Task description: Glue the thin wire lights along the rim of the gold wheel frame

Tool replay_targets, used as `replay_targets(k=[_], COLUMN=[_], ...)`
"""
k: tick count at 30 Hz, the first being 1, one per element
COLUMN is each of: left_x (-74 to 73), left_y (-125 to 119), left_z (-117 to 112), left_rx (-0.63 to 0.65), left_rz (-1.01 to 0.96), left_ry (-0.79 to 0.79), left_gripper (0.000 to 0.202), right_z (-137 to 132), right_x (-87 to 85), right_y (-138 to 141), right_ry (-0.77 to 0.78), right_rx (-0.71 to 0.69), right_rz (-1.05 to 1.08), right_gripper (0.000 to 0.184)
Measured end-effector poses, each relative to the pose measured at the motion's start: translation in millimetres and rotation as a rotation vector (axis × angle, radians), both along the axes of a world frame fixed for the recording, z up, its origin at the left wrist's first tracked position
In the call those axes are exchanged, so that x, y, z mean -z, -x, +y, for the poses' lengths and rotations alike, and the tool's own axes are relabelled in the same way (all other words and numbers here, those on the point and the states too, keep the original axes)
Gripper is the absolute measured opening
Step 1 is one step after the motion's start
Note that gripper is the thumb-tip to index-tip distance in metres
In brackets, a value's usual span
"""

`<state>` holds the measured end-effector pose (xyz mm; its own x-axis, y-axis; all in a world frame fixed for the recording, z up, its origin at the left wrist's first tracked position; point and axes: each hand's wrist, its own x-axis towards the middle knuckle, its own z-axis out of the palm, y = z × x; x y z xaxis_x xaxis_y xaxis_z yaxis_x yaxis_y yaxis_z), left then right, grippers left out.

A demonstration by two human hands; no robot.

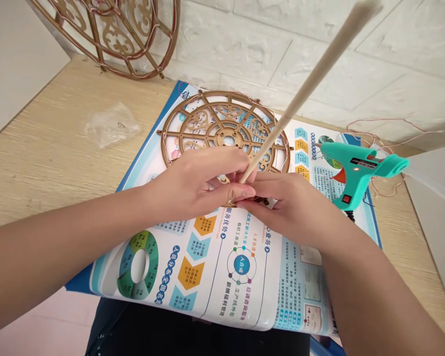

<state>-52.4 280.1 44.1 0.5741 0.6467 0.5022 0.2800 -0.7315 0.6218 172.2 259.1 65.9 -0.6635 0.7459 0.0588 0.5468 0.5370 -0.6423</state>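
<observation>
Pale wood-grain table (40, 148) met a white brick-pattern wall (319, 49), and a printed poster (222, 267) lay under both hands. The left hand (196, 185) was closed, thumb and forefinger pinching the lower end of a wooden stick (311, 74) that slanted up and away to the right. The right hand (289, 205) pressed against the left's fingertips with fingers drawn together; whether it gripped the stick or something beneath could not be told. Just beyond the hands lay a gold openwork frame (211, 123), the stick's end at its near rim. Thin wire (385, 121) already edged that frame, while any joint with the stick stayed hidden. Right of the right hand rested a teal glue gun (359, 168); far beyond the left, a second frame (111, 34) leaned on the wall
</observation>
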Motion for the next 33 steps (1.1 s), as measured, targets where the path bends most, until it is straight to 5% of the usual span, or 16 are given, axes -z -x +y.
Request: replay_targets(k=[24, 33], left_x=[10.9, 13.6], left_y=[0, 2], left_z=[3, 5], left_rx=[0.029, 0.026], left_rz=[-0.118, -0.127], left_ry=[0.133, 0.105], left_gripper=[0.011, 0.016], right_z=[-7, -18], right_x=[7.2, -3.7], right_y=[6, 9], right_ry=[-0.264, -0.248], right_rx=[-0.039, -0.055], right_rz=[-0.101, -0.142], right_gripper=[0.019, 0.019])
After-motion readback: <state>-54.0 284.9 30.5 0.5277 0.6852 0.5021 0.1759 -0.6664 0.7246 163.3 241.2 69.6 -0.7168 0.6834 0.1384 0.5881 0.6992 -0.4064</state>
